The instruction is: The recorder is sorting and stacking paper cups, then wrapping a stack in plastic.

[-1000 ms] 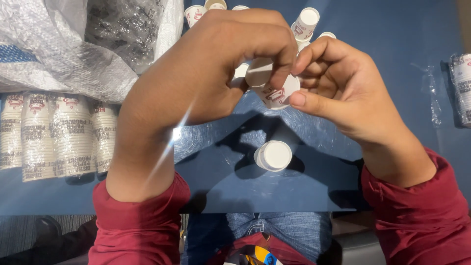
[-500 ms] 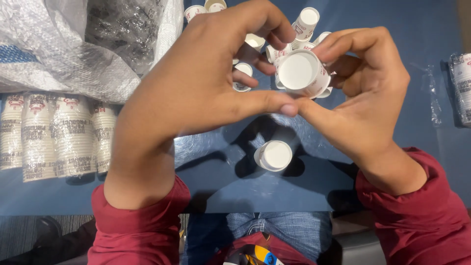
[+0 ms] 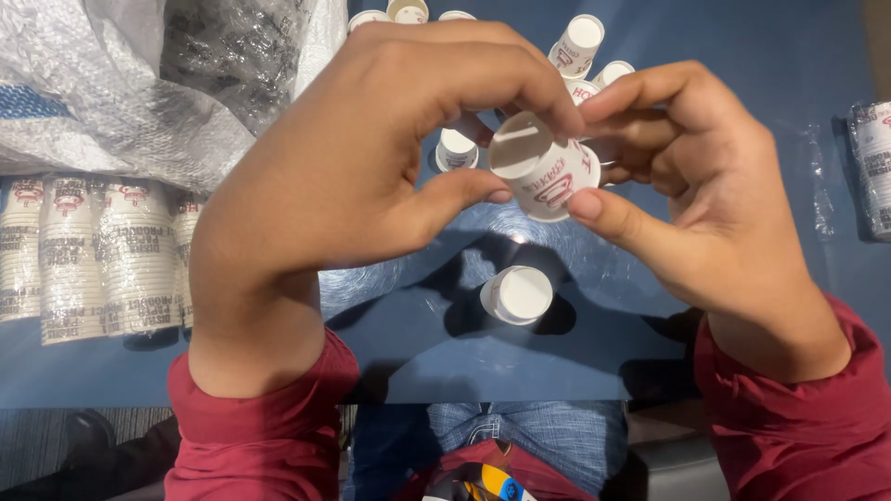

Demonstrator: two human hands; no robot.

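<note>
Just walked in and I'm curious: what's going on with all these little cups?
A person holds one small white paper cup between the left hand and right hand, fingertips on its rim and side. Another cup stands upside down on the blue table below. Wrapped cup stacks lie to the left.

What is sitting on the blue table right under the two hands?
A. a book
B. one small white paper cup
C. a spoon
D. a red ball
B: one small white paper cup stands alone on the blue table, below the left hand and right hand, which together hold another cup.
</note>
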